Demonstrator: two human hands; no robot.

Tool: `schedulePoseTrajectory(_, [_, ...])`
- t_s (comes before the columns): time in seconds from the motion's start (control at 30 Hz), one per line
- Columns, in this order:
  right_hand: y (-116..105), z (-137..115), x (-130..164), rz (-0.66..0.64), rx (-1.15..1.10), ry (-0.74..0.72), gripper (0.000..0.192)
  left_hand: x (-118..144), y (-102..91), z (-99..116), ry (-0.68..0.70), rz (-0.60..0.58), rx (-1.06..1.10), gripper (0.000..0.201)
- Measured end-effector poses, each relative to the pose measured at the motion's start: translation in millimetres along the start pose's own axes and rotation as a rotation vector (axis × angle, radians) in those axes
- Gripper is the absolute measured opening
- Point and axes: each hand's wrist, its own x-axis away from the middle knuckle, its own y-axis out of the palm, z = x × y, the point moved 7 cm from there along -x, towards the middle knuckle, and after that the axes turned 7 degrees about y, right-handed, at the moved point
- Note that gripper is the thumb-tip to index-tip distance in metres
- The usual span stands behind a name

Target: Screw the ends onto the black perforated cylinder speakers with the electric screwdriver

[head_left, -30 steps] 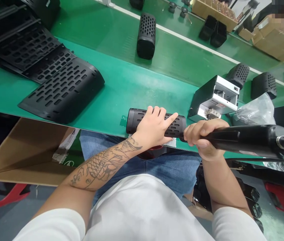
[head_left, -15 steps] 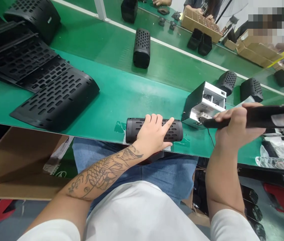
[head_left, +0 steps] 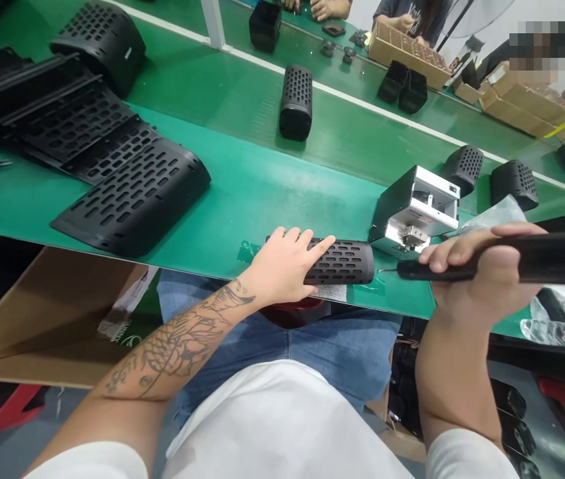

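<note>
At the near edge of the bench point(head_left: 242, 193), the left hand point(head_left: 282, 266) presses flat, fingers spread, on a black perforated cylinder point(head_left: 339, 261), pinning it so it can't roll. The right hand point(head_left: 476, 266) is wrapped tight around a powered screwdriver point(head_left: 502, 261), held level with its tip just short of the cylinder's right end, beside the screw feeder point(head_left: 419, 209).

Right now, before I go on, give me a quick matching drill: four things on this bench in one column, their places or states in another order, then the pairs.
Things:
1. perforated black cylinder
2. electric screwdriver
3. silver box device
4. curved slotted panel

Places or states:
A. lying on the green bench at the far left
B. held level in the right hand, tip pointing at the cylinder's end
C. standing on the bench behind the screwdriver's tip
D. lying at the near bench edge under the left hand

Pairs: 1-D, 2-B, 3-C, 4-A
</note>
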Motion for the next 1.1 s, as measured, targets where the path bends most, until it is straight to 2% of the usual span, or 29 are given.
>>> schedulePoseTrajectory(0.07, [34,-9,19,-0.176,-0.099,0.034,0.043,1,0.5,2,-0.002,0.014,0.013,0.107])
schedulePoseTrajectory(0.13, [64,-11,35,-0.297,-0.171,0.043,0.039,1,0.3,4,-0.004,0.033,0.012,0.106])
schedulePoseTrajectory(0.23, [96,-3,48,-0.393,-0.2,0.033,0.038,2,-0.1,6,-0.001,0.057,0.008,0.106])
schedulePoseTrajectory(0.33, [111,8,48,-0.43,-0.163,0.04,0.04,2,-0.1,6,0.008,0.076,0.015,0.103])
schedulePoseTrajectory(0.7, [124,18,57,-0.59,-0.145,0.063,0.027,-1,-1.9,7,0.002,0.051,0.048,0.101])
schedulePoseTrajectory(0.97, [120,31,65,-0.669,-0.187,0.042,0.022,-1,-3.2,8,-0.005,0.033,0.049,0.099])
schedulePoseTrajectory(1.1, [114,45,70,-0.682,-0.155,0.053,0.025,0,-2.7,6,-0.003,0.041,0.049,0.097])
